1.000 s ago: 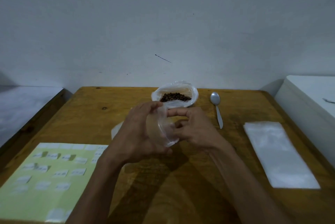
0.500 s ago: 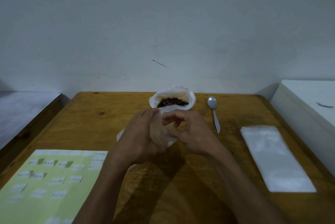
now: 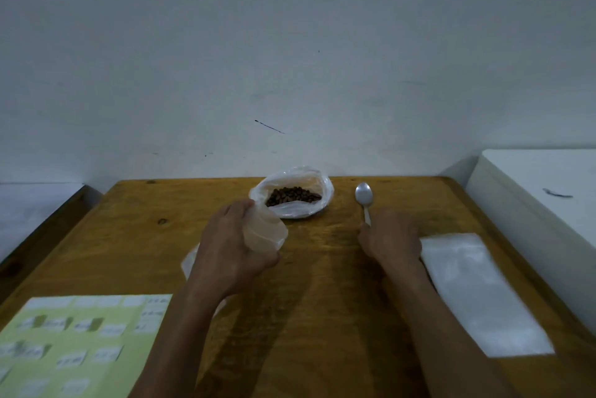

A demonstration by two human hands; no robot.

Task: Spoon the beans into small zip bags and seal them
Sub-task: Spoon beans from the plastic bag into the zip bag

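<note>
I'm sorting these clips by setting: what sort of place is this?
Probably a plain home or small-workshop packing spot, not a kitchen: a bare wooden table against a blank wall, an open bag of beans, a stack of clear bags, and a label sheet.

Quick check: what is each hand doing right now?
Left hand: grips a small clear zip bag, held up by the bean bag.
Right hand: over the spoon handle; grip cannot be told.

Spoon [image 3: 364, 199] handle hidden under right hand [image 3: 392, 238]; grip unclear. Label sheet [image 3: 74, 343] cut off at bottom-left edge, print too blurred to read.
</note>
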